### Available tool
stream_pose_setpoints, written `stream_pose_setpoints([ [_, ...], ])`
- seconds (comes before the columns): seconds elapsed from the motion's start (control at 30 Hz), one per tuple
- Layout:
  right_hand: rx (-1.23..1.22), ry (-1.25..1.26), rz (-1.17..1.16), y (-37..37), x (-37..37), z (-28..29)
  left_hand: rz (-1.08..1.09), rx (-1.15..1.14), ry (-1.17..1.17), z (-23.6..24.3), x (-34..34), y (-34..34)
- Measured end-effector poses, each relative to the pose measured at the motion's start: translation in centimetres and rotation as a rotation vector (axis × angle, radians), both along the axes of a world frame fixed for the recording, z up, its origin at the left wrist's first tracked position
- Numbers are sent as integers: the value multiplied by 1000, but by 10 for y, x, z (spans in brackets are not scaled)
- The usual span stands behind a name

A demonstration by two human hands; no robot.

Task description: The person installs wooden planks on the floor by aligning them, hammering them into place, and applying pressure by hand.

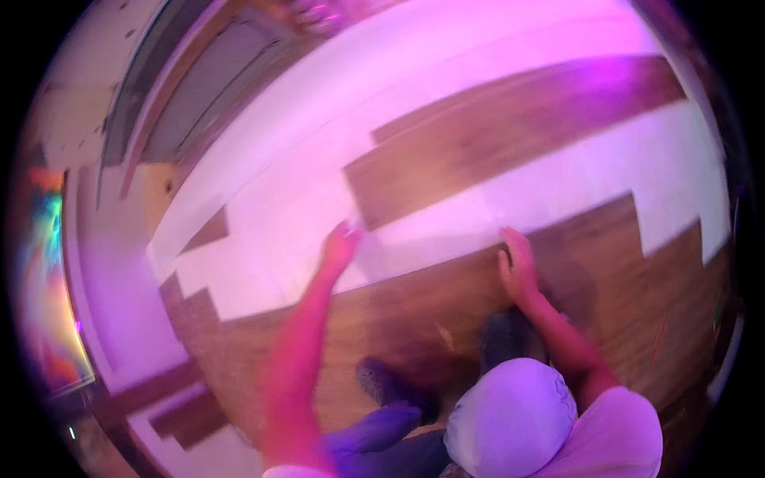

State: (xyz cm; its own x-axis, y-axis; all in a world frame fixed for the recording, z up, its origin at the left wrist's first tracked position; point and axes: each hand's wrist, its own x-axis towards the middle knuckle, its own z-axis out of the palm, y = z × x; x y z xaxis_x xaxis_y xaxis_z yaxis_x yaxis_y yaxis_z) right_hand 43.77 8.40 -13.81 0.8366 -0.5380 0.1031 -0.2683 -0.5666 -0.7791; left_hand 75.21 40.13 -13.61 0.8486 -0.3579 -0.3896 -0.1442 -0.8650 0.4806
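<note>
My left hand [341,245] is over the pale floor strip [430,243], close to the corner of a large patch of brown wood-look planks [510,135]. Motion smears its fingers, and a small pale spot at the fingertips is too blurred to name. My right hand [519,267] reaches to the edge of the nearer wood-look planks [430,307], where they meet the pale strip. Its thumb stands apart from the fingers and nothing shows in it. Both arms come up from the lower edge in pale short sleeves.
My dark shoe [392,382] rests on the nearer planks. A pale rounded fabric shape [510,418] covers part of the lower view. A grey panel with a raised frame [211,88] borders the floor at upper left. A brightly coloured panel [52,279] stands at far left.
</note>
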Motion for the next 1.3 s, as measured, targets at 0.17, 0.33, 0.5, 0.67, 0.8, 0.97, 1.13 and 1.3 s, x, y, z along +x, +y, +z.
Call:
stream_pose_setpoints([
  [0.17, 356, 63, -117, -6, 23, 9, 454, -32, -127, -25, -28, -124],
  [0.33, 940, -302, -305, -79, 37, -70, 747, -58, 63, -17, -6, -124],
  [0.5, 1312, -490, -570, -159, 59, -62, 596, -472, 504, 12, -18, -75],
  [0.67, 1343, -630, -531, -269, 32, -104, 264, -473, 630, 92, -50, -55],
  [0.8, -53, -170, -243, -359, -40, -93, 33, -503, 600, 115, -58, -39],
  [0.97, 1464, -720, -489, -130, 88, 13, 75, -337, 389, 117, 12, 118],
  [1.13, 1596, -669, -415, 18, 94, 129, 153, -220, 591, 133, 69, 265],
  [1.3, 1463, -432, -245, 115, 89, 159, -111, -7, 781, 179, 139, 336],
])
